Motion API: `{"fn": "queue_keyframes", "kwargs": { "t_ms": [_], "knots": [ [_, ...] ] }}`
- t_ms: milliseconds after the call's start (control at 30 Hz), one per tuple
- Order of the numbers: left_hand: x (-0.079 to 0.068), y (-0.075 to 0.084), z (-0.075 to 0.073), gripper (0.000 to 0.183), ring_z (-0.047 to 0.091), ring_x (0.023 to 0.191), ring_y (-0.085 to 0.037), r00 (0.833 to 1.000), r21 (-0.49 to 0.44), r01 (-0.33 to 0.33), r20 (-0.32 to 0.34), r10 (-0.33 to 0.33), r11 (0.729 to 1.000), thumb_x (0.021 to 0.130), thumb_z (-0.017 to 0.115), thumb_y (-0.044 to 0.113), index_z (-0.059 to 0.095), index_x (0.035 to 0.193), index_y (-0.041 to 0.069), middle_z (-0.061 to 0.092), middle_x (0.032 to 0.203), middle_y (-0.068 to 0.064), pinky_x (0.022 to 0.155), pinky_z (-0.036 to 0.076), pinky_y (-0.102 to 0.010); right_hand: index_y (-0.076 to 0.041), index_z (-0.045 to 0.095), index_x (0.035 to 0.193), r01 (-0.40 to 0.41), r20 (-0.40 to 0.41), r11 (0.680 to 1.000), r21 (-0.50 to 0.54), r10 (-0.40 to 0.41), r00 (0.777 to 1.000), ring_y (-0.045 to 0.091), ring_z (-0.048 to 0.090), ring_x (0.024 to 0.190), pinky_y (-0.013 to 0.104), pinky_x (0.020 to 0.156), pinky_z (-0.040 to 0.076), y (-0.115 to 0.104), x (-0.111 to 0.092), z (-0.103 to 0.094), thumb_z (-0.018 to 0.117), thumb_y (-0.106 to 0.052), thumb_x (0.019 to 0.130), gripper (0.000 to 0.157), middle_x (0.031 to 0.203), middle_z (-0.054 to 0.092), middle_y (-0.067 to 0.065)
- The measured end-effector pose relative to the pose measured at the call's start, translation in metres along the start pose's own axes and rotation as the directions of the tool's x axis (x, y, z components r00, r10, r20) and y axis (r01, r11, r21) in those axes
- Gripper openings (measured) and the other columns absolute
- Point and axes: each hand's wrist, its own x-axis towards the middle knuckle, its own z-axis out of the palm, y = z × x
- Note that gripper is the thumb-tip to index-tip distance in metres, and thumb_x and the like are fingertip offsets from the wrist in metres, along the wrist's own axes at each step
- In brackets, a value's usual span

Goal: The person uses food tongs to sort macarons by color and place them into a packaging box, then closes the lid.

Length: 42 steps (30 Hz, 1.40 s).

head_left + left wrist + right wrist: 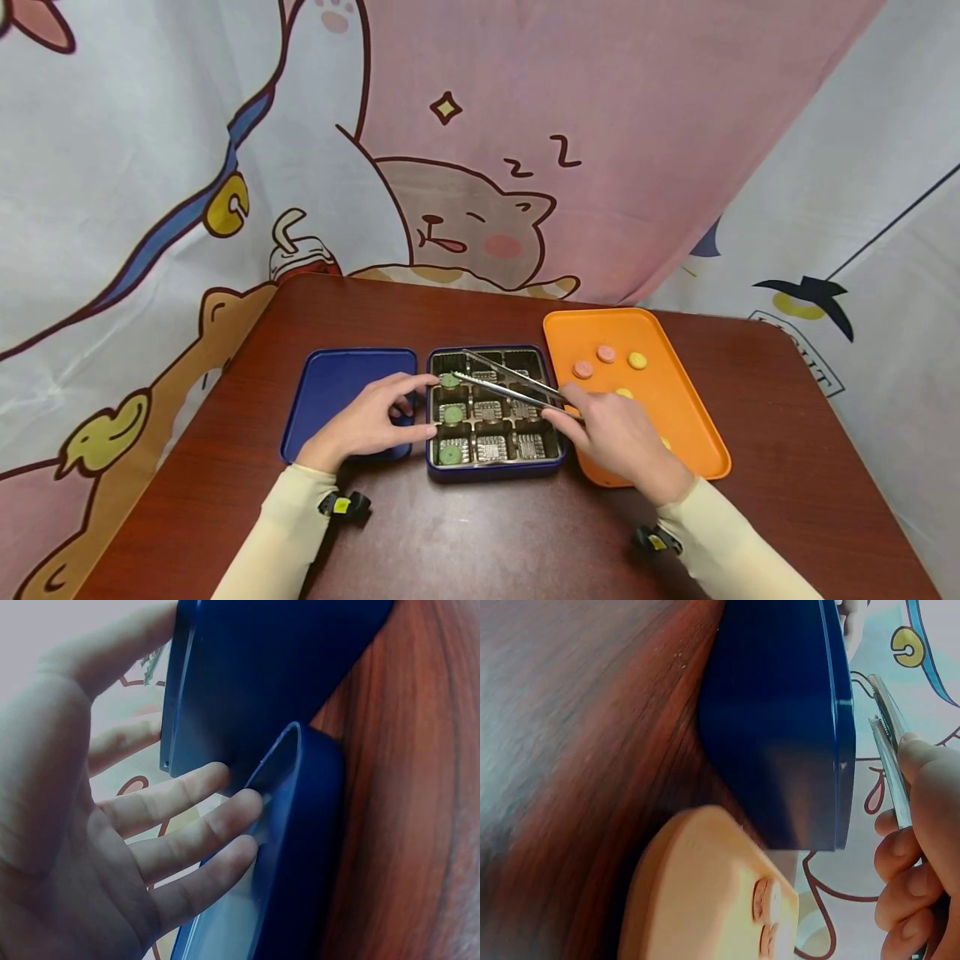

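Note:
My right hand [618, 429] grips a pair of metal tweezers [495, 388] with serrated tips. Its tips stand apart over the far left compartment of a blue box [495, 473], with nothing between them. Inside, a clear divided insert carries three round green macaron-like pieces [453, 414] down its left column. My left hand [367, 421] is at the box's left side, thumb and index finger extended to its edge, the other fingers loosely bent above a blue lid [337, 371]. In the left wrist view those fingers [202, 832] hang by the lid's raised rim [296, 772].
To the right of the box lies an orange tray [686, 417] with two pink pieces [606, 354] and several yellow pieces [637, 360], some partly behind my right hand. All stand on a brown wooden table [480, 542], with a printed curtain [637, 167] behind.

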Motion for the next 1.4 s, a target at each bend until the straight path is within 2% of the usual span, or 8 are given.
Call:
{"fn": "queue_keyframes", "kwargs": {
  "t_ms": [133, 233, 467, 667, 967, 1133, 1233, 1400],
  "knots": [
    [0.000, 0.000, 0.000, 0.074, 0.067, 0.098, -0.017, 1.000, 0.000, 0.000, 0.003, 0.000, 1.000, 0.089, 0.082, 0.051, 0.056, 0.153, 0.025, 0.062, 0.131, 0.001, 0.086, 0.057, -0.039, -0.020, 0.068, 0.107, -0.025, 0.006, 1.000, 0.005, 0.025, 1.000, 0.016, 0.048, 0.048, 0.034, 0.042, 0.036, 0.008, -0.009, -0.004, 0.073, -0.046, 0.098, 0.028, 0.053, 0.036, -0.011],
    [0.000, 0.000, 0.000, 0.074, 0.067, 0.098, -0.017, 1.000, 0.000, -0.003, 0.002, 0.003, 1.000, 0.089, 0.082, 0.051, 0.056, 0.153, 0.024, 0.062, 0.131, 0.001, 0.086, 0.057, -0.039, -0.019, 0.070, 0.112, -0.045, 0.012, 0.999, 0.003, 0.045, 0.999, 0.016, 0.049, 0.051, 0.034, 0.045, 0.037, 0.015, -0.017, -0.007, 0.075, -0.043, 0.097, 0.029, 0.058, 0.044, -0.008],
    [-0.001, 0.000, 0.000, 0.073, 0.068, 0.097, -0.017, 1.000, -0.004, -0.005, -0.007, 0.005, 1.000, 0.089, 0.083, 0.048, 0.056, 0.153, 0.025, 0.062, 0.130, 0.001, 0.086, 0.057, -0.040, -0.016, 0.061, 0.096, -0.076, 0.023, 0.997, 0.000, 0.076, 0.997, 0.007, 0.033, 0.049, 0.026, 0.047, 0.027, 0.035, -0.036, -0.017, 0.077, -0.040, 0.097, 0.029, 0.059, 0.034, -0.013],
    [-0.001, 0.000, 0.000, 0.073, 0.068, 0.098, -0.017, 1.000, -0.001, -0.005, -0.005, 0.005, 1.000, 0.089, 0.083, 0.048, 0.056, 0.153, 0.025, 0.062, 0.130, 0.001, 0.087, 0.057, -0.040, -0.018, 0.065, 0.105, -0.158, 0.049, 0.987, -0.022, 0.159, 0.986, 0.007, 0.034, 0.050, 0.027, 0.045, 0.028, 0.049, -0.053, -0.030, 0.074, -0.043, 0.098, 0.027, 0.059, 0.035, -0.013],
    [0.000, 0.000, 0.000, 0.073, 0.068, 0.097, -0.016, 1.000, 0.002, -0.006, -0.003, 0.006, 1.000, 0.089, 0.083, 0.048, 0.056, 0.153, 0.026, 0.062, 0.130, 0.001, 0.086, 0.057, -0.040, -0.022, 0.057, 0.094, -0.277, 0.088, 0.959, -0.053, 0.281, 0.956, 0.011, 0.035, 0.048, 0.031, 0.044, 0.028, 0.068, -0.078, -0.042, 0.071, -0.048, 0.100, 0.029, 0.057, 0.033, -0.010],
    [0.000, 0.001, 0.000, 0.073, 0.068, 0.098, -0.015, 1.000, 0.000, -0.004, -0.002, 0.004, 1.000, 0.089, 0.083, 0.049, 0.056, 0.153, 0.026, 0.062, 0.131, 0.002, 0.087, 0.057, -0.039, -0.020, 0.060, 0.098, -0.335, 0.131, 0.939, -0.080, 0.344, 0.930, 0.014, 0.037, 0.050, 0.033, 0.046, 0.029, 0.075, -0.088, -0.044, 0.070, -0.051, 0.099, 0.033, 0.057, 0.036, -0.007],
    [0.000, 0.001, 0.000, 0.072, 0.068, 0.098, -0.015, 1.000, 0.000, -0.004, -0.002, 0.004, 1.000, 0.089, 0.083, 0.049, 0.056, 0.153, 0.027, 0.062, 0.131, 0.002, 0.087, 0.057, -0.039, -0.019, 0.062, 0.104, -0.358, 0.154, 0.930, -0.089, 0.368, 0.917, 0.015, 0.039, 0.051, 0.034, 0.046, 0.030, 0.078, -0.093, -0.044, 0.068, -0.053, 0.100, 0.036, 0.056, 0.037, -0.006],
    [0.000, 0.001, 0.000, 0.072, 0.068, 0.097, -0.015, 1.000, -0.003, -0.007, -0.004, 0.007, 1.000, 0.089, 0.083, 0.048, 0.056, 0.152, 0.026, 0.062, 0.130, 0.001, 0.086, 0.057, -0.039, -0.018, 0.061, 0.103, -0.358, 0.166, 0.928, -0.098, 0.370, 0.914, 0.016, 0.039, 0.051, 0.034, 0.046, 0.030, 0.081, -0.099, -0.043, 0.066, -0.055, 0.100, 0.037, 0.056, 0.037, -0.005]
  ]
}}
